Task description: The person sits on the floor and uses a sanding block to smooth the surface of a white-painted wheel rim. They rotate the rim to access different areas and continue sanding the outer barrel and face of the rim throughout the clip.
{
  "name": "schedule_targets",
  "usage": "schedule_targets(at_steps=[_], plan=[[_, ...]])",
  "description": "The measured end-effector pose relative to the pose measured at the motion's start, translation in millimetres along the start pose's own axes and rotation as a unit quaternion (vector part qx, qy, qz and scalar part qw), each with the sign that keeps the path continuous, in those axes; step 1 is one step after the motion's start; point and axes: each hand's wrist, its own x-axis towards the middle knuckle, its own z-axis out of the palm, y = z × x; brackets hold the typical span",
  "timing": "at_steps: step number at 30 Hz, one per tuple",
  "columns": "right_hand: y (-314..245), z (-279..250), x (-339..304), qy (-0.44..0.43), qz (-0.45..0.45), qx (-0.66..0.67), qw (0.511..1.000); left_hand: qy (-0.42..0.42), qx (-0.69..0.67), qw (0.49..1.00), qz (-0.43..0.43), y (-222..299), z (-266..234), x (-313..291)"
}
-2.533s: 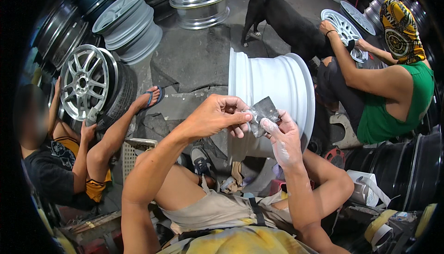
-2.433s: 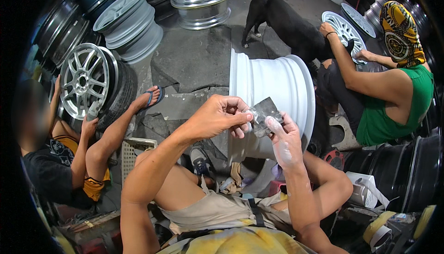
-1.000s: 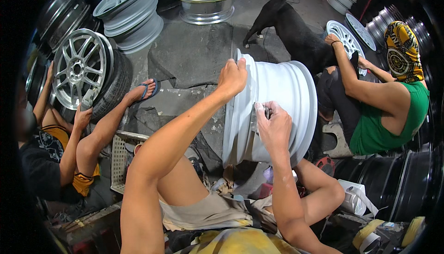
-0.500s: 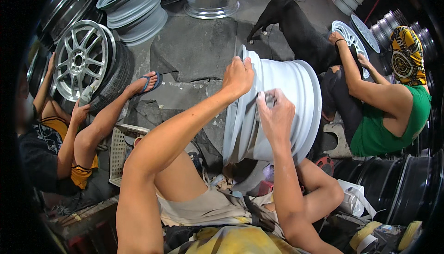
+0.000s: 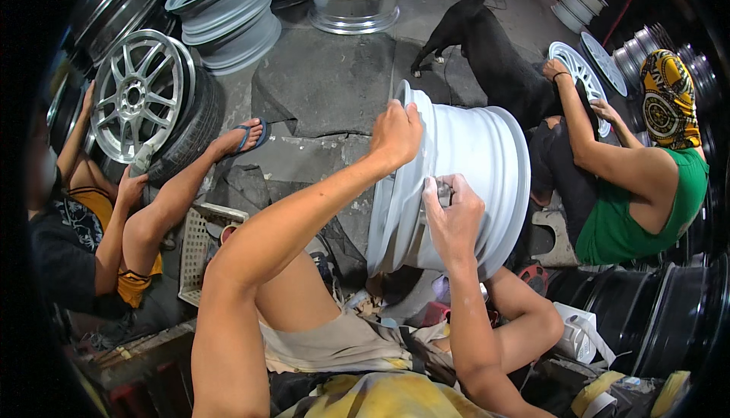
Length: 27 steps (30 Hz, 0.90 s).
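Note:
A pale grey wheel rim [image 5: 498,161] stands on its side between my knees, its barrel facing right. My left hand [image 5: 397,130] is closed over the top of its left flange, thumb along the edge. Against the barrel, my right hand [image 5: 456,224] pinches a small dark grey piece [image 5: 444,193]; fingers cover most of it, so its kind is unclear. Whitish dust coats the right fingers.
On the left, a person handles a spoked wheel [image 5: 134,97] leaning on a tyre [image 5: 199,110]. Another person in a green top [image 5: 646,209] holds a light rim [image 5: 582,76]. A black dog [image 5: 498,53] stands beyond my rim. A plastic crate [image 5: 195,247] sits by my left leg.
My right hand has slid a little down the barrel toward me. My left hand keeps its hold on the flange, and the whole view has shifted slightly.

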Motion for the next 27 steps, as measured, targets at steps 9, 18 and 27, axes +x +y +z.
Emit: schedule_targets(at_steps=[9,18,27], plan=[[1,-6,-4,-0.019,0.051,0.010,0.998,-0.012,0.006,1.000,-0.004,3,-3,-1],[4,-10,4,-0.057,0.047,-0.010,0.997,0.000,0.007,1.000,0.007,-1,0,3],[11,-9,8,-0.060,0.074,0.036,0.995,-0.006,0.012,1.000,0.012,-1,1,3]])
